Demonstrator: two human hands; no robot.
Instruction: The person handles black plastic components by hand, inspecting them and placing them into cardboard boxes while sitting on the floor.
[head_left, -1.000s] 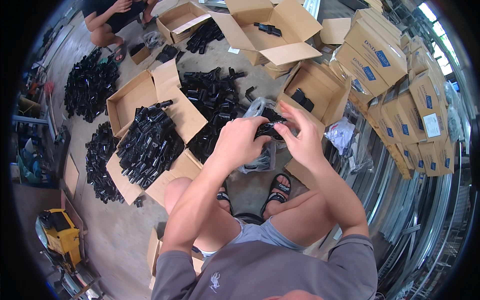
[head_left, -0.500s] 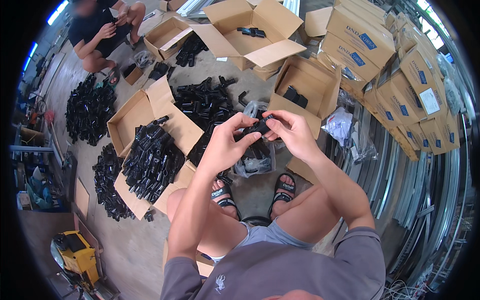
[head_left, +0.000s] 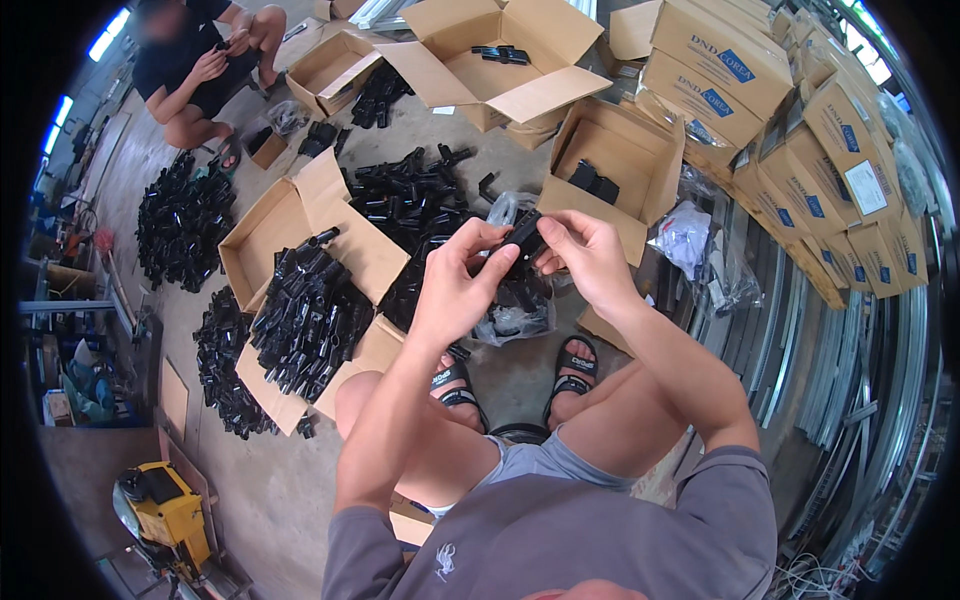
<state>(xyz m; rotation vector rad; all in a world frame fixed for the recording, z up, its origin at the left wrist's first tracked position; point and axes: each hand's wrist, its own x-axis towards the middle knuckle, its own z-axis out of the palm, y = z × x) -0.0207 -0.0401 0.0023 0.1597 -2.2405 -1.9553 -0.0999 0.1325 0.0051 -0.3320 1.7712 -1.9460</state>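
Note:
My left hand (head_left: 455,285) and my right hand (head_left: 585,255) meet in front of me and together grip a small black plastic part (head_left: 522,236). Just below the hands lies a clear plastic bag (head_left: 520,310) with more black parts in it. To the left, an opened cardboard box (head_left: 262,240) lies flat with a heap of black plastic parts (head_left: 310,315) on its flaps. I sit with my sandalled feet (head_left: 510,375) on the concrete floor.
An open box (head_left: 615,165) with a few black parts stands ahead right. Stacked closed cartons (head_left: 800,120) line the right, beside metal rails (head_left: 850,360). More black piles (head_left: 185,225) lie on the left. Another person (head_left: 195,65) squats at top left. A yellow machine (head_left: 165,510) is at lower left.
My hands have stayed together on the black part, with the fingers shifting slightly. The view has tilted a little, so the scene sits lower in the picture.

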